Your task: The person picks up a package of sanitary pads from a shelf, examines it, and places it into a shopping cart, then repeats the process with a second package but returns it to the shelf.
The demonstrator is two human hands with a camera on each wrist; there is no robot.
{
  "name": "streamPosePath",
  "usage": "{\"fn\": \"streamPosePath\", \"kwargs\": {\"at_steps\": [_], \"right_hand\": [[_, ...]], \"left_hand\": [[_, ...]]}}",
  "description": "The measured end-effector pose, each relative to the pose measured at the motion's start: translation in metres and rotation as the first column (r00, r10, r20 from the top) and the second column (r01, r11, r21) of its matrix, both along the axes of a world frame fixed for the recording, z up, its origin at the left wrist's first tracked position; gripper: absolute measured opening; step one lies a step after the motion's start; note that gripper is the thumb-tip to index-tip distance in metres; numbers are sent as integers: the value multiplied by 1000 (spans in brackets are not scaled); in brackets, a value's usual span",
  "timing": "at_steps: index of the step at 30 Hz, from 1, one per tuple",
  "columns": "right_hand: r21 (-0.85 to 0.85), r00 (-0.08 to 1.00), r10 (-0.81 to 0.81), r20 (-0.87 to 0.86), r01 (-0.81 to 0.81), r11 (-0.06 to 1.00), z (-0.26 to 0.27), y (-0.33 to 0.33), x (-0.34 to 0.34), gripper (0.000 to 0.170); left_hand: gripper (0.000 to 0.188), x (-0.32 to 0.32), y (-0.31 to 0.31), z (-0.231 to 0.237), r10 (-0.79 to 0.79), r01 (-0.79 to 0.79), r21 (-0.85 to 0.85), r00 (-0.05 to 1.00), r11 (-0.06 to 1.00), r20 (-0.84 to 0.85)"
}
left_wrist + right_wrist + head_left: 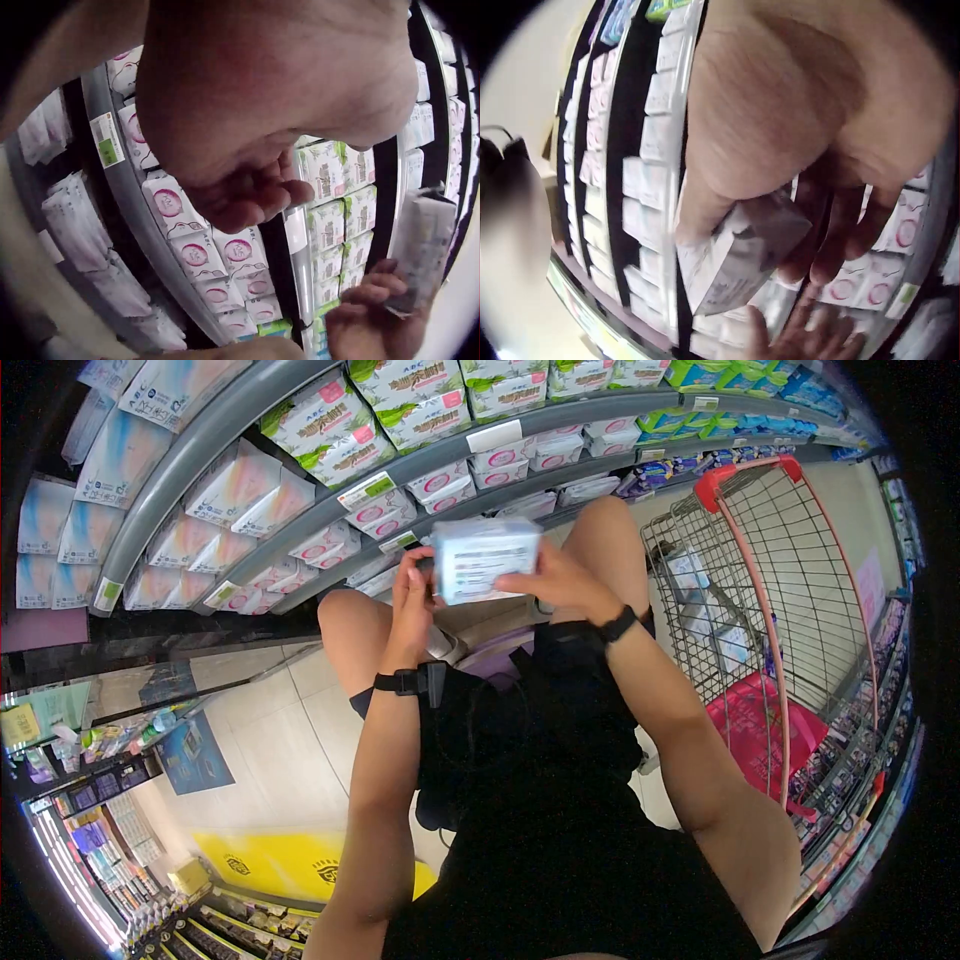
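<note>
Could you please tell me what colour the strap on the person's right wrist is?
The strap is black; the head view shows it best.

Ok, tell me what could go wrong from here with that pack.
The pack could slip if the right hand loosens, since the left hand isn't gripping it. The shelf's rail is close too, so a careless swing might knock the stacked packs.
</note>
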State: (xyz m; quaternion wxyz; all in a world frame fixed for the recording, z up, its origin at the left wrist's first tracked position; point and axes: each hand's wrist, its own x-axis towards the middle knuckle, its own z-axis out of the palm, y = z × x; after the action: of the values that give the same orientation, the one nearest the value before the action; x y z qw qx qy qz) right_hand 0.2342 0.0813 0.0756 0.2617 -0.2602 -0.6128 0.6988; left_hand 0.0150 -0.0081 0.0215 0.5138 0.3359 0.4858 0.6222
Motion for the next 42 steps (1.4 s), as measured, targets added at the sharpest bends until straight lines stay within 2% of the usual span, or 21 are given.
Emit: {"fn": "streamPosePath", "kwargs": {"at_steps": [1, 2, 3, 4, 5, 6, 7, 8, 10, 12, 16, 17, 20, 23, 26, 29, 32, 35, 38, 42], "right_hand": [[14, 995, -34, -93, 35, 999, 2, -3, 13, 52], [-49, 975, -154, -157, 148, 988, -5, -6, 30, 53], [-118, 938, -275, -212, 254, 960, -12, -8, 47, 55], [-119, 912, -346, -218, 327, 937, 8, -9, 64, 54], [-109, 879, -365, -306, 349, 931, 7, 0, 86, 58], [-304, 771, -381, -511, 252, 919, 24, 4, 99, 73], [-429, 673, -547, -498, 357, 830, 58, 1, 99, 82], [-422, 630, -445, -637, 198, 885, 65, 10, 115, 83], [-383, 537, -421, -731, 187, 905, 95, 16, 127, 70], [-414, 450, -445, -774, 173, 894, 106, 18, 139, 60], [-504, 241, -551, -799, 232, 832, 115, 6, 135, 50], [-513, 191, -543, -818, 187, 838, 114, 3, 133, 50], [-522, 176, -540, -823, 137, 842, 106, -1, 129, 51], [-607, 270, -636, -723, 193, 771, 108, -7, 115, 50], [-625, 371, -656, -658, 218, 750, 101, -13, 96, 45], [-444, 495, -459, -738, 156, 883, 94, -12, 80, 39], [-313, 584, -355, -730, 175, 933, 99, -9, 61, 34], [-198, 726, -317, -610, 248, 948, 101, 1, 45, 28], [-34, 843, -229, -486, 244, 969, 111, 9, 22, 23], [105, 897, -99, -431, 159, 982, 126, 15, -9, 21]], "left_hand": [[51, -1, -1, 0, -59, 59, 4, 997, 998, 52], [54, -2, -3, 0, -118, 118, 8, 987, 993, 104], [58, -2, -3, 6, -160, 160, 7, 987, 987, 24], [57, -2, -3, 7, -159, 159, 0, 987, 987, 8], [56, -1, -2, 9, -159, 159, -6, 987, 987, -7], [55, 0, -1, 10, -161, 161, -8, 987, 987, -22], [54, 1, 0, 11, -147, 146, -38, 989, 989, -30], [54, 1, 1, 9, -159, 158, -45, 987, 986, -35], [54, -1, 4, 6, -175, 172, -55, 983, 983, -48], [52, 1, 4, 5, -177, 174, -66, 983, 983, -48], [51, 3, 5, 4, -170, 163, -78, 981, 984, -99], [51, 3, 5, 2, -178, 170, -79, 979, 982, -104], [51, 4, 2, 3, -205, 195, -90, 971, 977, -126], [49, 4, 1, 0, -236, 223, -101, 960, 970, -152], [44, 3, 3, -1, -276, 255, -132, 945, 958, -177], [39, 3, 3, -2, -317, 286, -166, 925, 944, -209], [33, 3, 2, -6, -358, 326, -178, 912, 929, -201], [27, 6, -2, -3, -379, 341, -185, 893, 922, -242], [22, 6, -3, -10, -391, 358, -163, 874, 920, -289], [18, 6, -6, -7, -411, 380, -157, 864, 911, -292]]}}
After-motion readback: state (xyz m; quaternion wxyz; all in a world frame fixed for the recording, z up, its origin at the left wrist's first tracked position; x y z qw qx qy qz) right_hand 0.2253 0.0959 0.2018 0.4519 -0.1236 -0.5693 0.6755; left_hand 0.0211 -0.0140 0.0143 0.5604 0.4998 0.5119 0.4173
